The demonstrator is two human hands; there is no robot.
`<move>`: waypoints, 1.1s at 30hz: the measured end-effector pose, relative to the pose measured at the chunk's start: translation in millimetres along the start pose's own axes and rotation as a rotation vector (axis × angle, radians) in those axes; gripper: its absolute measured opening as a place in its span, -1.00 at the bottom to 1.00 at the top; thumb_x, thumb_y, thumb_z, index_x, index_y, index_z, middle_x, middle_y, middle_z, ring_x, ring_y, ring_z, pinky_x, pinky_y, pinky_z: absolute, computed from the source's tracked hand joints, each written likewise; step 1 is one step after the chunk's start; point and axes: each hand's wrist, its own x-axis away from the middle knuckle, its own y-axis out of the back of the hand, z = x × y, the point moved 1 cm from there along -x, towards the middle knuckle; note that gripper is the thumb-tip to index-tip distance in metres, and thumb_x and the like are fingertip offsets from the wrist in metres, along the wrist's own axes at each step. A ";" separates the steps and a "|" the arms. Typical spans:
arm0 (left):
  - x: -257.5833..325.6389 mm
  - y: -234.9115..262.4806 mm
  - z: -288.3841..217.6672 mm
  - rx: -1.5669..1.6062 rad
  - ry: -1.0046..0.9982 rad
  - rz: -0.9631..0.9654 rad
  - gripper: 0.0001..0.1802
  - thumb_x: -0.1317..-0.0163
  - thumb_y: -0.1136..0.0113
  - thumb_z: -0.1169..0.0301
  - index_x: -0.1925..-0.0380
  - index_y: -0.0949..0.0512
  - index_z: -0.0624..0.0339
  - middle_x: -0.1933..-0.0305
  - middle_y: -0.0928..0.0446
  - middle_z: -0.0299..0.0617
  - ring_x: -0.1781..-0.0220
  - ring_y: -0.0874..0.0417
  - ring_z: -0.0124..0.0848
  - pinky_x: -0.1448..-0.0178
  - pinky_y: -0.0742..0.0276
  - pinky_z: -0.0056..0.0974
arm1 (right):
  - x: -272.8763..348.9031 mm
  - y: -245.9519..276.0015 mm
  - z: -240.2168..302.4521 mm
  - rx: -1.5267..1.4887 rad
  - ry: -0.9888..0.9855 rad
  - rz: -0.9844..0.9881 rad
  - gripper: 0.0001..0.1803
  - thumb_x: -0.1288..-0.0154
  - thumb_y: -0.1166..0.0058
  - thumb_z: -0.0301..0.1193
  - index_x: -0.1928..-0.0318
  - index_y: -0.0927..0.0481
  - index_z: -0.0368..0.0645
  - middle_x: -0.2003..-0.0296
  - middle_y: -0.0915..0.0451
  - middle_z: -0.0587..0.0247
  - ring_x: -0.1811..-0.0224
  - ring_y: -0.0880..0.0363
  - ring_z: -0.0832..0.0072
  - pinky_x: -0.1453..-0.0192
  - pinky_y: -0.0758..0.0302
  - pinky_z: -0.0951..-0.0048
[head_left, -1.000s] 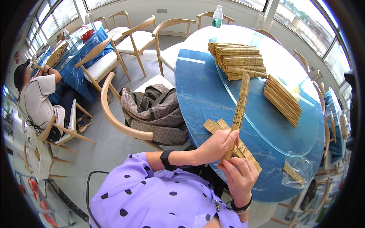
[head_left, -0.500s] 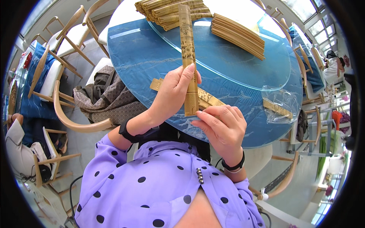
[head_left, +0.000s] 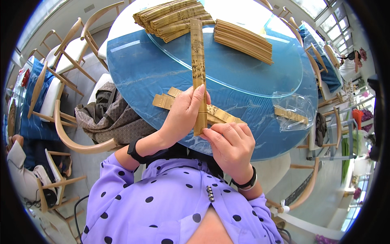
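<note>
My left hand is closed round a long, flat gold paper sleeve with dark print, its thumb lying along the front. The sleeve is held lengthwise, its far end pointing at the stacks and its near end toward me. At the lower right corner of that end, my right hand pinches the edge between thumb and fingertips. Beneath my hands, a few similar gold sleeves lie slantwise on the blue table, partly covered by my left hand and the held sleeve. Whether anything is inside the held sleeve cannot be seen.
On the glass turntable rest a pile of gold sleeves and a bundle of thin brown sticks. A clear plastic bag with a gold piece lies at the right. A patterned bag sits on a chair at left.
The held sleeve has come slightly nearer to me, and my right fingertips press closer on its corner. More of the sleeve ends lying left of my hand show. The whole view has shifted a little.
</note>
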 end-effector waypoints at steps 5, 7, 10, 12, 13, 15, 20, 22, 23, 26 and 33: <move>4.7 -9.1 2.9 0.018 0.069 0.046 -0.50 -0.69 0.20 0.11 0.34 -0.50 0.22 0.35 -0.46 -0.31 0.27 -0.42 -0.52 0.09 -0.40 -0.34 | -5.1 -0.6 -0.8 0.050 0.027 -0.007 -0.81 -0.03 -0.37 -0.51 0.28 -0.73 -0.08 0.34 -0.64 0.42 0.36 -0.61 0.48 0.22 -0.43 0.39; 3.0 -9.7 9.5 0.021 0.014 0.045 -0.52 -0.69 0.21 0.13 0.34 -0.49 0.21 0.36 -0.46 -0.30 0.28 -0.41 -0.51 0.10 -0.39 -0.33 | -1.9 1.4 -3.0 0.033 0.057 0.037 -0.79 -0.06 -0.30 -0.47 0.22 -0.73 -0.14 0.25 -0.66 0.34 0.27 -0.65 0.44 0.18 -0.45 0.38; 5.7 -12.1 10.4 0.007 0.027 0.031 -0.53 -0.69 0.21 0.16 0.35 -0.49 0.22 0.37 -0.46 -0.28 0.29 -0.42 -0.47 0.11 -0.39 -0.29 | -0.3 3.7 -7.8 0.017 0.073 0.093 -0.77 -0.09 -0.25 -0.45 0.19 -0.72 -0.18 0.21 -0.66 0.29 0.22 -0.66 0.42 0.16 -0.46 0.37; 4.3 -13.2 10.5 -0.043 0.020 0.058 -0.50 -0.69 0.23 0.14 0.34 -0.50 0.26 0.39 -0.48 -0.15 0.32 -0.46 -0.33 0.11 -0.42 -0.20 | -2.5 5.3 -10.3 0.015 0.076 0.105 -0.80 -0.08 -0.28 -0.47 0.22 -0.72 -0.16 0.25 -0.65 0.32 0.27 -0.64 0.43 0.19 -0.45 0.37; 3.6 -14.3 11.1 -0.068 0.016 0.072 -0.48 -0.68 0.23 0.13 0.34 -0.51 0.28 0.40 -0.50 -0.09 0.33 -0.48 -0.26 0.12 -0.44 -0.15 | -4.0 6.2 -11.5 0.013 0.079 0.100 -0.82 -0.07 -0.30 -0.50 0.25 -0.72 -0.13 0.29 -0.65 0.36 0.32 -0.62 0.46 0.21 -0.44 0.38; 2.1 -16.8 12.6 -0.040 0.038 0.087 -0.49 -0.68 0.22 0.12 0.33 -0.49 0.26 0.40 -0.47 -0.15 0.33 -0.45 -0.31 0.12 -0.42 -0.20 | -7.7 8.5 -13.2 0.023 0.094 0.102 -0.83 -0.05 -0.34 -0.52 0.28 -0.72 -0.10 0.33 -0.64 0.40 0.38 -0.61 0.48 0.23 -0.43 0.39; -14.6 -12.4 -3.8 0.009 0.134 0.233 -0.52 -0.68 0.17 0.08 0.32 -0.48 0.22 0.40 -0.45 -0.32 0.33 -0.42 -0.49 0.15 -0.43 -0.31 | -13.7 19.3 -25.9 0.029 0.144 0.161 -0.78 -0.06 -0.37 -0.47 0.21 -0.72 -0.13 0.31 -0.64 0.36 0.39 -0.61 0.47 0.30 -0.43 0.39; -40.0 4.6 -9.2 -0.083 0.037 0.298 -0.55 -0.67 0.13 0.09 0.30 -0.48 0.20 0.40 -0.46 -0.37 0.36 -0.44 -0.56 0.23 -0.46 -0.36 | -20.8 18.7 -37.6 0.014 0.117 0.168 -0.71 -0.11 -0.43 -0.36 0.15 -0.71 -0.15 0.28 -0.64 0.33 0.36 -0.63 0.44 0.32 -0.44 0.39; -58.6 21.1 -17.8 -0.200 0.005 0.330 -0.56 -0.66 0.10 0.08 0.30 -0.48 0.18 0.39 -0.47 -0.37 0.34 -0.44 -0.57 0.22 -0.47 -0.37 | -25.0 25.8 -45.1 -0.016 0.073 0.250 -0.63 -0.13 -0.43 -0.29 0.09 -0.67 -0.18 0.23 -0.63 0.29 0.28 -0.63 0.40 0.25 -0.48 0.37; -117.9 82.6 -28.5 -0.445 0.028 0.207 -0.68 -0.54 -0.11 0.25 0.28 -0.57 0.33 0.48 -0.45 -0.30 0.45 -0.42 -0.50 0.31 -0.42 -0.31 | -27.1 38.0 -82.9 0.071 0.013 0.307 -0.71 -0.12 -0.44 -0.36 0.19 -0.65 -0.15 0.26 -0.62 0.32 0.26 -0.62 0.36 0.22 -0.51 0.32; -236.2 194.3 5.3 -0.577 -0.299 -0.285 -0.84 -0.40 -0.23 0.51 0.16 -0.76 0.28 0.48 -0.58 -0.26 0.45 -0.46 -0.55 0.30 -0.45 -0.36 | -21.3 46.2 -190.9 0.214 -0.226 0.387 -0.88 -0.22 -0.35 -0.42 0.28 -0.68 -0.16 0.32 -0.62 0.22 0.21 -0.65 0.20 0.12 -0.58 0.23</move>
